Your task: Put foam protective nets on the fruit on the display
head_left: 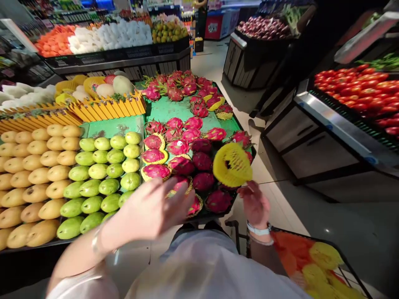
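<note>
A yellow foam fruit net is held up at the right front corner of the display by my right hand, with its fingers closed at the lower edge. A dark gap shows in the net, but I cannot make out what is inside. My left hand is smeared by motion above the front row of dragon fruits, and its fingertips are unclear. Close by lie a dragon fruit in a yellow net and bare dragon fruits such as the dark one. Part of the front row is hidden behind my left hand.
Green mangoes and brown-yellow round fruits stand in rows to the left. A cart with yellow nets and orange-red contents is at lower right. Tomatoes fill a stand at right. A person in dark clothes stands beyond.
</note>
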`<state>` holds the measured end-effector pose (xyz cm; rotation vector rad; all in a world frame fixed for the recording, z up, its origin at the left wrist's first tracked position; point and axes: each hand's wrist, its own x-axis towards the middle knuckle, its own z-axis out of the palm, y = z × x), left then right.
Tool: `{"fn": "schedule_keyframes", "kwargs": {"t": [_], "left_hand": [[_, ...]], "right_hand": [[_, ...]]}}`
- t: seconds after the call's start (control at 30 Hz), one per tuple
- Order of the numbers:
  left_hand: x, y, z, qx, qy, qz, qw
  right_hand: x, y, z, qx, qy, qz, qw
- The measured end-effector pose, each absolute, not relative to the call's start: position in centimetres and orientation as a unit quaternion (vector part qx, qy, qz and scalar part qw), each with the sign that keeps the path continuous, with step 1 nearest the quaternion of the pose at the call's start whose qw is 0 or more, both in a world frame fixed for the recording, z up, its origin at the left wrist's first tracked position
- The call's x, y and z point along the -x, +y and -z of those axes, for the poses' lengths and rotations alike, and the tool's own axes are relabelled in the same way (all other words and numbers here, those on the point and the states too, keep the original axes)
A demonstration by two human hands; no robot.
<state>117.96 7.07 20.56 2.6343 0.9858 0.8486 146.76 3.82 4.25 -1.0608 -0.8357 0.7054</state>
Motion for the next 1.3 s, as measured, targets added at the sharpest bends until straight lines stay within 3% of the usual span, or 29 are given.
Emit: {"fn": "schedule_keyframes", "kwargs": {"t": [0.13, 0.2, 0.3, 0.6, 0.7, 0.83, 1.07, 1.3], "left_hand": [[-121.0, 11.6, -14.9, -0.690, 0.408, -0.515, 0.305], [-122.5, 12.3, -11.7, -0.594, 0.377, -0.521, 0.483], [-124.2, 11.4, -8.8, -0.527, 0.371, -0.473, 0.601], [-127.8, 7.9, -9.1, -0.525, 0.551, -0.505, 0.407], [-128.6, 7.5, -8.7, -0.516, 0.574, -0.497, 0.396], [-128.7, 6.3, -9.0, -0.526, 0.578, -0.475, 0.405], [-126.8, 5.3, -7.9, -0.556, 0.598, -0.414, 0.402], [-126.0, 5.6, -7.9, -0.491, 0.603, -0.532, 0.335]], "right_hand": [[-147.6, 4.9, -4.3, 0.402, -0.443, -0.437, 0.672], [-148.7, 5.8, -4.1, 0.391, -0.478, -0.476, 0.627], [-150.0, 6.9, -4.2, 0.374, -0.540, -0.504, 0.561], [-148.6, 9.6, -5.4, 0.410, -0.619, -0.420, 0.522], [-147.3, 10.8, -5.8, 0.425, -0.643, -0.362, 0.524], [-146.2, 12.2, -6.6, 0.403, -0.753, -0.330, 0.402], [-145.9, 14.4, -6.5, 0.467, -0.734, -0.180, 0.459], [-145.4, 14.2, -6.2, 0.438, -0.787, -0.207, 0.383]]}}
